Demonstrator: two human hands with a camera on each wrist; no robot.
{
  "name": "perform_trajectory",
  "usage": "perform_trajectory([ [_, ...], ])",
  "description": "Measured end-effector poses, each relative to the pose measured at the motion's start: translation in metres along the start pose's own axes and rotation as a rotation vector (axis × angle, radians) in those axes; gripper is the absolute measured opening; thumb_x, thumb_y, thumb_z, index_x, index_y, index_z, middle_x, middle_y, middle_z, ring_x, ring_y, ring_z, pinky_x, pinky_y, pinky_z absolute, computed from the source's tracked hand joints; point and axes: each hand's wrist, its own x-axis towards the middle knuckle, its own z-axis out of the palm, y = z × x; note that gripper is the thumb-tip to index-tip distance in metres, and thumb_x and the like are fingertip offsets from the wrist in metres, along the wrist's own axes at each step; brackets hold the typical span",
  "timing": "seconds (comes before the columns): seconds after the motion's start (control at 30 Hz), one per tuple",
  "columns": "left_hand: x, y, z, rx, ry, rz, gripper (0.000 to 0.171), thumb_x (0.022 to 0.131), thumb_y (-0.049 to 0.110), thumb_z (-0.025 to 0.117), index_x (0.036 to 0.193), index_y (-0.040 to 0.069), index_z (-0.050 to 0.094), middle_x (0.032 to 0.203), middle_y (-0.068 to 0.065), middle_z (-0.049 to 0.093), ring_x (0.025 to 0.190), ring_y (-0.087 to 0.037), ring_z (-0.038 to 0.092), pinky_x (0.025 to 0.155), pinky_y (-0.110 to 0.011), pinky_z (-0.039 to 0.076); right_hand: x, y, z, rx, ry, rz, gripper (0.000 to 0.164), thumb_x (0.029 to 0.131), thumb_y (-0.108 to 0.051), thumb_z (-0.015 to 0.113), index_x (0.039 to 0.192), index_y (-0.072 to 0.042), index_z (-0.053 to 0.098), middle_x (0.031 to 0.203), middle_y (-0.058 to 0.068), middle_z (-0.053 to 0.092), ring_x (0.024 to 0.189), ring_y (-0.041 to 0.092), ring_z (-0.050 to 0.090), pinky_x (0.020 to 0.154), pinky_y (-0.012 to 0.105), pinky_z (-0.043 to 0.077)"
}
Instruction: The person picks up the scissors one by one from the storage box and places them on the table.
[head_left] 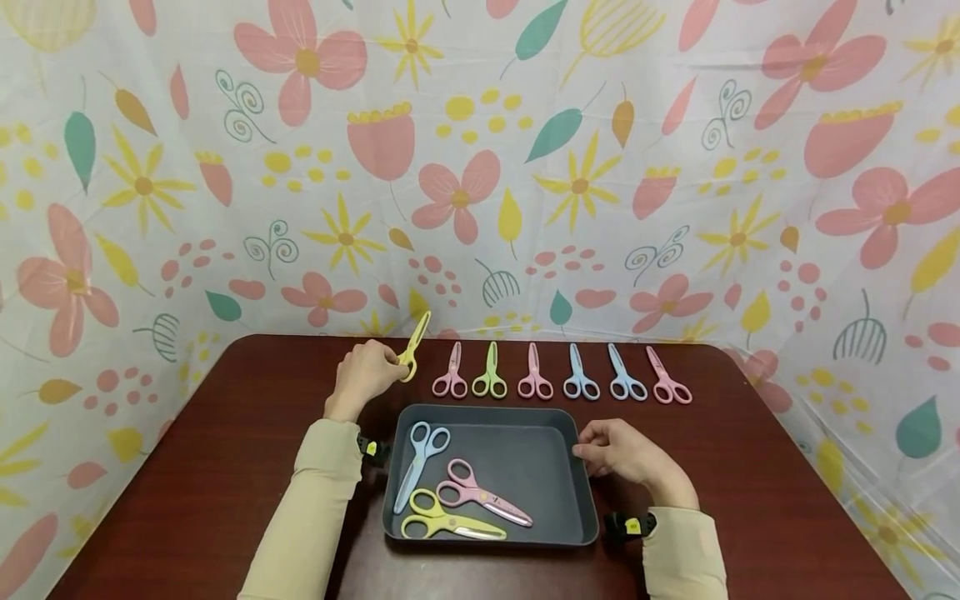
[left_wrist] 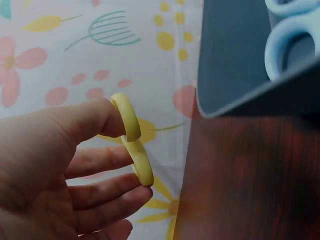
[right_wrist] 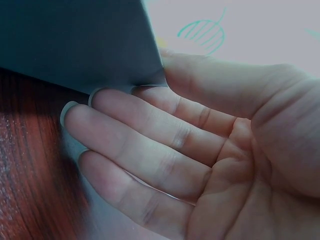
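Observation:
My left hand (head_left: 366, 375) pinches a pair of yellow scissors (head_left: 413, 346) by the finger loops, blades pointing up, above the table's back left. In the left wrist view, thumb and fingers meet on the yellow loops (left_wrist: 131, 125). My right hand (head_left: 618, 452) holds the right wall of a dark grey tray (head_left: 517, 414), thumb at the rim and the other fingers against the outside. Inside the tray lie blue scissors (head_left: 420, 462) at the left, pink scissors (head_left: 480, 495) in the middle and yellow scissors (head_left: 450, 523) along the front.
Behind the tray, several scissors lie in a row, including pink scissors (head_left: 452, 371), green scissors (head_left: 491, 371) and blue scissors (head_left: 577, 373). The dark red wooden table (head_left: 757, 500) ends at a flowered cloth (head_left: 480, 167) at the back.

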Motion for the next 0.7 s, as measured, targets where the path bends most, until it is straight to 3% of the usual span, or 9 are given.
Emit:
perform_trajectory([
  [0.2,0.005,0.0,0.0,0.076,-0.052,-0.072,0.023,0.082,0.025,0.073,0.065,0.011,0.07,0.051,0.0,0.046,0.052,-0.021,0.046,0.051,-0.034,0.034,0.001,0.0,0.001,0.028,-0.019,0.0,0.015,0.093,-0.01,0.066,0.093,0.004,0.059,0.076,0.009,0.064,0.07,0.03,0.066,0.065,0.044,0.053],
  [0.37,0.011,0.003,0.005,0.152,-0.079,-0.093,0.032,0.08,0.025,0.074,0.055,0.013,0.059,0.052,0.0,0.046,0.055,-0.024,0.05,0.053,-0.036,0.037,0.001,0.0,0.0,0.012,-0.008,0.017,0.014,0.093,-0.01,0.066,0.092,0.002,0.059,0.076,0.009,0.063,0.07,0.03,0.065,0.066,0.044,0.053],
  [0.5,0.016,0.006,0.007,0.231,-0.063,-0.096,0.033,0.079,0.027,0.076,0.058,0.012,0.054,0.058,-0.004,0.049,0.06,-0.027,0.053,0.055,-0.039,0.038,0.001,0.001,-0.001,0.005,-0.002,0.015,0.014,0.092,-0.01,0.066,0.092,0.002,0.059,0.075,0.01,0.063,0.07,0.031,0.065,0.065,0.045,0.053],
  [0.7,0.021,0.01,0.015,0.287,-0.075,-0.105,0.03,0.079,0.029,0.077,0.066,0.009,0.058,0.066,-0.009,0.055,0.063,-0.028,0.055,0.058,-0.041,0.04,-0.001,0.001,-0.001,0.001,0.001,0.017,0.015,0.092,-0.01,0.066,0.091,0.002,0.059,0.075,0.01,0.063,0.07,0.03,0.065,0.065,0.045,0.053],
])
